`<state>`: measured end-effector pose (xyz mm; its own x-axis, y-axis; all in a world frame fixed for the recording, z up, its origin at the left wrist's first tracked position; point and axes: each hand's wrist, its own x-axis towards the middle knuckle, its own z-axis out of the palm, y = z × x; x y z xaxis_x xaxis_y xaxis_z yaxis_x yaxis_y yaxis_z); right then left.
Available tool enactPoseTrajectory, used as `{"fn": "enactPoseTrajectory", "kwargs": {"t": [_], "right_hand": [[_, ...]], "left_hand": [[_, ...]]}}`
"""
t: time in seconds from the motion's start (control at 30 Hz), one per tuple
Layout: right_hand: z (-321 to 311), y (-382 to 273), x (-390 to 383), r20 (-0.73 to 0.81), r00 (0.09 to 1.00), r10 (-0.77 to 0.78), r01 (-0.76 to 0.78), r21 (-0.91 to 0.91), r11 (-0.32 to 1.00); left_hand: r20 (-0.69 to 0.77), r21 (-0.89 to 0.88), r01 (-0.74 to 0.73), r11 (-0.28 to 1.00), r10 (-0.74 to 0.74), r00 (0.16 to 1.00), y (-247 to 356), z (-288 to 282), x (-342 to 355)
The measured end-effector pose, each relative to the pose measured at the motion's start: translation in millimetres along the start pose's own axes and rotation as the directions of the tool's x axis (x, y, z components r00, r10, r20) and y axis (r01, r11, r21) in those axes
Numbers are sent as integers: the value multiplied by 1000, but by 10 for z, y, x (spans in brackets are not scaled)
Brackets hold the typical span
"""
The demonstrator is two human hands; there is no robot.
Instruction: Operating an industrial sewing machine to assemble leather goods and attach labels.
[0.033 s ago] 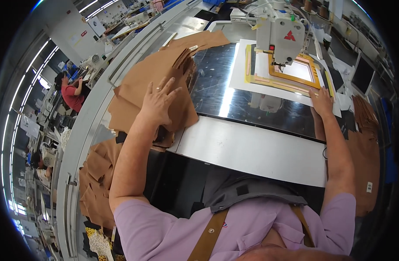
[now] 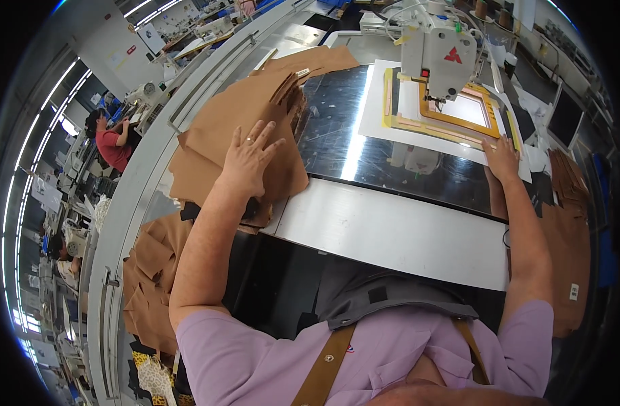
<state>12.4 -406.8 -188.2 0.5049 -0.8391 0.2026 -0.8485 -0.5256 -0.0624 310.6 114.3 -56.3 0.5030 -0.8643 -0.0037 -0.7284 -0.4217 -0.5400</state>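
Note:
My left hand (image 2: pixel 250 162) lies with spread fingers on a stack of brown cut pieces (image 2: pixel 212 128), perhaps fabric or leather, at the left of the worktop. It rests on top and grips nothing visible. My right hand (image 2: pixel 503 160) reaches to the near right edge of a white sheet (image 2: pixel 372 122), its fingers stretched forward and touching the edge area. On that sheet sits a yellow rectangular frame (image 2: pixel 491 128) with a pale opening. Above the frame stands the white head of a sewing machine (image 2: pixel 445 57), its needle area close over the frame's left side.
A shiny dark plate (image 2: pixel 330 115) covers the worktop, with a pale metal strip (image 2: pixel 364 220) along its near edge. More brown pieces hang at lower left (image 2: pixel 151 271) and at right (image 2: pixel 563 257). A dark screen (image 2: pixel 563 115) stands at far right. A person in red (image 2: pixel 117 145) works at another station.

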Motion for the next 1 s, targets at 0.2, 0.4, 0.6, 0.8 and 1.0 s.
{"fn": "enactPoseTrajectory", "kwargs": {"t": [0.2,0.4,0.6,0.8,1.0], "right_hand": [[97,119,-42,13,998,-63,63,-15,998],[130,308,-292,-94,977,-190,197,66,978],[-595,-565,-1208,241,882,-405,-13,872,490],[-574,-915,-1420,230,659,-716,-379,924,-53],[-660,-527,-1209,432,723,-539,-624,744,-240]], "left_hand": [[-70,-46,-116,992,112,991,65,90,-347],[-142,-430,-67,900,6,990,-70,98,-174],[-705,-681,-334,652,-460,539,218,-383,163],[-930,-358,-806,471,-107,351,1651,-1019,359],[-684,-562,-771,299,356,636,2170,-685,216]]}}
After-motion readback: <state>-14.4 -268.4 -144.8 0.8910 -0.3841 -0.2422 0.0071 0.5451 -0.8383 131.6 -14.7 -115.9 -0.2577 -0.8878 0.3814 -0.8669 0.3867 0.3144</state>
